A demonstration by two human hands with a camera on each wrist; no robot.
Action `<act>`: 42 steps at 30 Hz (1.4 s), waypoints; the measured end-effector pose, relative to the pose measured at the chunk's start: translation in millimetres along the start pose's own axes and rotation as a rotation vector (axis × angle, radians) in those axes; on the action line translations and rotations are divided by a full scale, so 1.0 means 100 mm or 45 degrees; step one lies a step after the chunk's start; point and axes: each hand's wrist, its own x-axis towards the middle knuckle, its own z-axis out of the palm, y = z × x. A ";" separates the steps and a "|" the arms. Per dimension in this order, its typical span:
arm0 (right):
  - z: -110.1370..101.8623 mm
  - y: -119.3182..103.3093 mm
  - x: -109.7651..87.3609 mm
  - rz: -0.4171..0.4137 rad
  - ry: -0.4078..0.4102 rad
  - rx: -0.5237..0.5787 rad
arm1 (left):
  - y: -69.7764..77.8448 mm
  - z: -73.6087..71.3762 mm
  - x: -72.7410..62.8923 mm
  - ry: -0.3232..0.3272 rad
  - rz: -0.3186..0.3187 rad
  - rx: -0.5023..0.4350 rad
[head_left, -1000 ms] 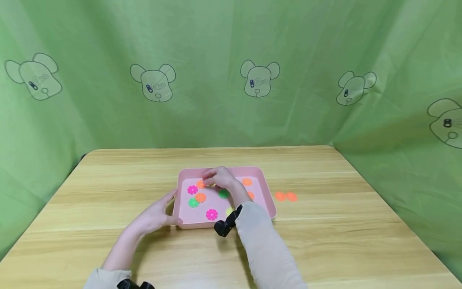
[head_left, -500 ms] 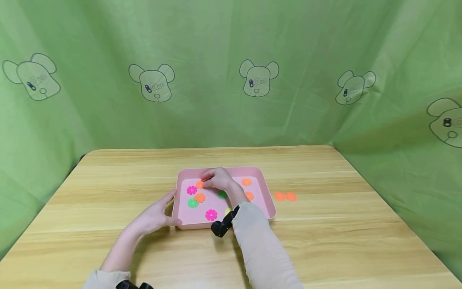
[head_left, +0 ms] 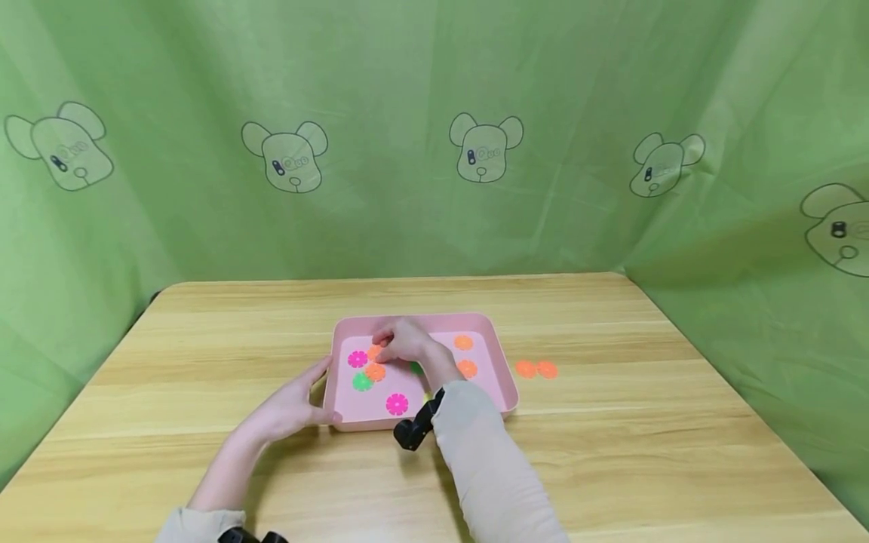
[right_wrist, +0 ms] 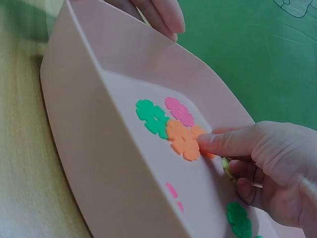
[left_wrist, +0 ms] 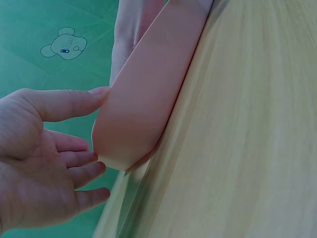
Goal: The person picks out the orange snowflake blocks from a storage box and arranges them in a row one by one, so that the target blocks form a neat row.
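Observation:
A shallow pink tray (head_left: 349, 413) holds several notched plastic snowflake discs. In its back left part my right hand (head_left: 406, 341) pinches an orange snowflake disc (right_wrist: 199, 131) between thumb and fingers, which hides part of it. Beside that disc lie another orange disc (head_left: 376, 372), a green disc (head_left: 363, 381) and a magenta disc (head_left: 357, 359). A yellowish disc (right_wrist: 227, 169) shows by my curled fingers in the right wrist view. My left hand (head_left: 288, 409) rests with spread fingers at the tray's left end, thumb at the rim in the left wrist view.
Two orange discs (head_left: 526, 369) lie side by side on the wooden table (head_left: 645, 437), right of the tray. More discs lie in the tray, including a magenta one (head_left: 397, 404) near the front wall. A green curtain (head_left: 387, 226) hangs behind the table.
My right hand has shifted slightly left and toward me, and the orange disc at its fingertips has come with it, nearer the other orange disc. My left hand stays at the tray.

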 end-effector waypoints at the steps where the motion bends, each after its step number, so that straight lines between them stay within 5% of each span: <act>1: 0.00 0.00 0.00 0.000 -0.006 -0.015 | 0.00 0.00 0.00 0.001 0.002 0.000; 13: 0.00 -0.05 0.01 0.029 -0.040 -0.069 | 0.00 -0.02 0.00 0.004 0.008 -0.004; 31: -0.02 0.04 0.03 -0.024 0.049 -0.037 | 0.00 -0.01 0.00 0.002 0.013 -0.006; 42: -0.13 0.10 -0.02 0.035 0.019 0.182 | 0.01 0.00 -0.01 -0.004 0.013 -0.004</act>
